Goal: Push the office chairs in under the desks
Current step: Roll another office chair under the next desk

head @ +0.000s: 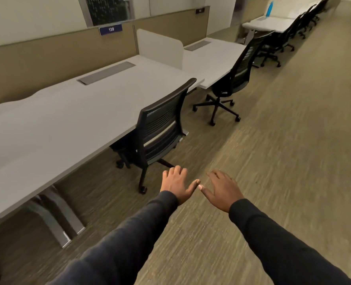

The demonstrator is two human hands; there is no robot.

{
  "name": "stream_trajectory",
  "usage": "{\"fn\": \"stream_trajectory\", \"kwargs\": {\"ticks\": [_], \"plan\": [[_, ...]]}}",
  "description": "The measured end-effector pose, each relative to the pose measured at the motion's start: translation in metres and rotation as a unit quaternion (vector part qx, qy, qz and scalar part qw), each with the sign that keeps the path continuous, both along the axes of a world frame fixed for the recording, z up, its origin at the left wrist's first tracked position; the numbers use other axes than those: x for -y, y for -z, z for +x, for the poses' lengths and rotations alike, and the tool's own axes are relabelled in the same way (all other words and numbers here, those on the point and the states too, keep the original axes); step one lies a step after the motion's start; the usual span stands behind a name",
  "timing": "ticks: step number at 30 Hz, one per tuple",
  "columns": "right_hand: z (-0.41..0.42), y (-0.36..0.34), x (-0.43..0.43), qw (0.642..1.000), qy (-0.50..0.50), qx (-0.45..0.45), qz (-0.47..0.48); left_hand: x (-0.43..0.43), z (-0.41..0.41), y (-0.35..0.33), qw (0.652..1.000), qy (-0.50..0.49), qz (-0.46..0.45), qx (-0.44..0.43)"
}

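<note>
A black mesh-backed office chair stands with its seat partly under the long white desk, its backrest just off the desk edge. A second black chair stands farther right against the adjoining desk. My left hand and my right hand are stretched out side by side over the carpet, palms down, fingers apart, thumbs nearly touching. Both hands hold nothing and hover short of the near chair's base, apart from it.
A tan partition with a blue sign runs behind the desks, and a white divider separates them. More black chairs line a far desk carrying a blue bottle. Metal desk legs stand at lower left. Carpeted aisle stretches right.
</note>
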State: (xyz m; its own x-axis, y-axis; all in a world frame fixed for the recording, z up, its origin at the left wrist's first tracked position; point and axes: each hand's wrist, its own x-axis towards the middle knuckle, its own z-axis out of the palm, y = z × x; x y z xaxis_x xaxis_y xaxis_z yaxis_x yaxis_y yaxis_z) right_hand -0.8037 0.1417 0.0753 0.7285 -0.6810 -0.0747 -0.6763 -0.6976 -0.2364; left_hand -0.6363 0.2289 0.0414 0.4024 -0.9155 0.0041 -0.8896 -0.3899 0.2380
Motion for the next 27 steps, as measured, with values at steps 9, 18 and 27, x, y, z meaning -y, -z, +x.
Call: {"fn": "stream_trajectory", "kwargs": {"ticks": [9,18,27], "plan": [[0.039,0.012,0.168,0.998,-0.055,0.017,0.004,0.137,0.031,0.002,0.998,-0.054,0.019,0.014],[0.094,-0.007,0.329,0.995,-0.095,0.029,0.009,0.243,0.075,-0.029,0.987,-0.145,0.014,0.060],[0.189,-0.021,0.417,0.988,-0.146,0.046,0.012,0.291,0.194,-0.054,0.943,-0.314,0.010,0.108]]}}
